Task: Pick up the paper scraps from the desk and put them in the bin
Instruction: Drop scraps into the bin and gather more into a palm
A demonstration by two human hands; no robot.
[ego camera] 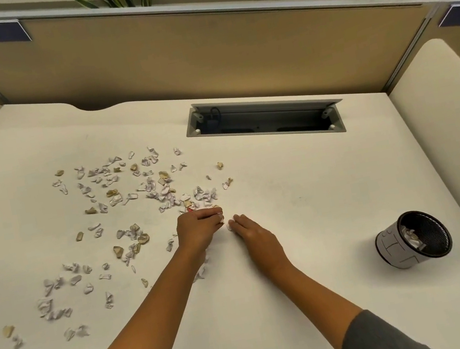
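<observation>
Paper scraps (124, 211) lie strewn across the left and middle of the white desk (302, 192), white and tan bits in loose clusters, a few already sitting in the small mesh bin (415, 238) well apart at the right. I see my left hand (199, 226) curled over a handful of scraps at the near edge of the densest cluster, fingers bunched around white bits. My right hand (252, 229) rests flat on the desk just beside it, fingers straight, a white scrap touching its fingertips; it grips nothing.

My reading: this is the gathering step, with most of the mess left to clear. To do it well, I would use the flat right hand as a wall and rake the cluster against it with the left, building one firm handful rather than pinching single bits. Light, crumpled pieces could spill in transit, so I would cup both hands under the load and release only directly over the bin's mouth.
</observation>
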